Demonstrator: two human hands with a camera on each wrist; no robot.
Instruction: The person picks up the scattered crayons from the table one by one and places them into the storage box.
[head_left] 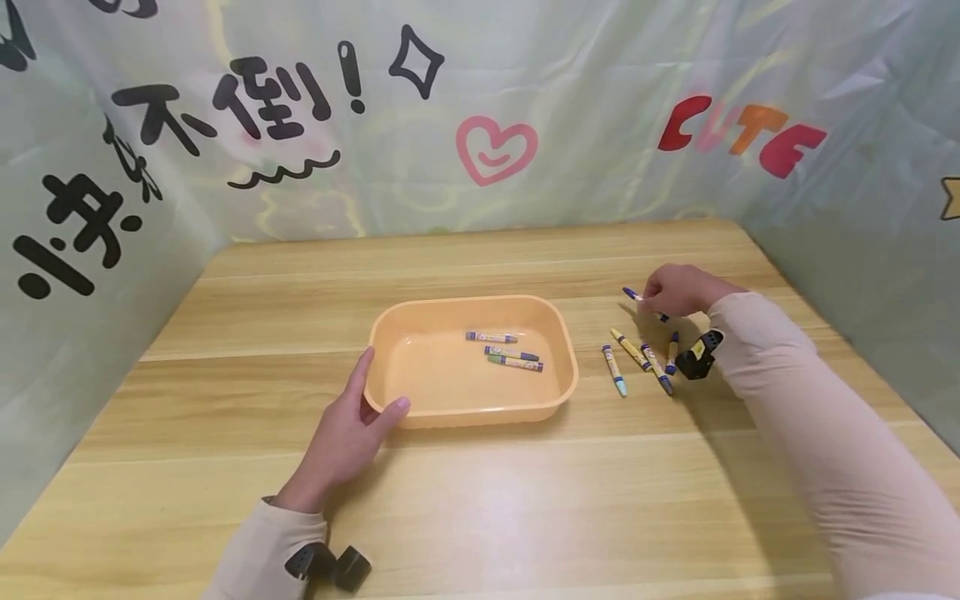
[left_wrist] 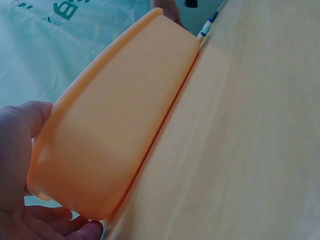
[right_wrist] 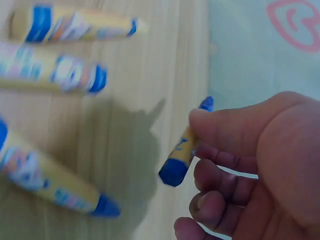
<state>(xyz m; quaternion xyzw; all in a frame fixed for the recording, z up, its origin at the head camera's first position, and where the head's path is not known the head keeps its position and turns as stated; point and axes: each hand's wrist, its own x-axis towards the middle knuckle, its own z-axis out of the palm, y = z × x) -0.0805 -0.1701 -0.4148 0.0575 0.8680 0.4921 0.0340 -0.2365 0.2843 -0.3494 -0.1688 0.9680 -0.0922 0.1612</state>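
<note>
While the left hand [head_left: 348, 437] grips the orange tray [head_left: 427, 367] by its near-left corner, the right hand [head_left: 678, 290] pinches a blue-tipped crayon [right_wrist: 180, 155] between thumb and fingers over the tabletop [head_left: 487, 508]. Three crayons [head_left: 512, 353] lie inside the tray; four loose crayons [head_left: 614, 371] lie to its right.

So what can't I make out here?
Left wrist view: inside of the tray, hidden by its wall.
Right wrist view: part of the held crayon, behind the right hand.
Right wrist view: rear of the lower-left crayon, cut off by the left edge.
Head view: print on the three crayons in the tray, too small.
</note>
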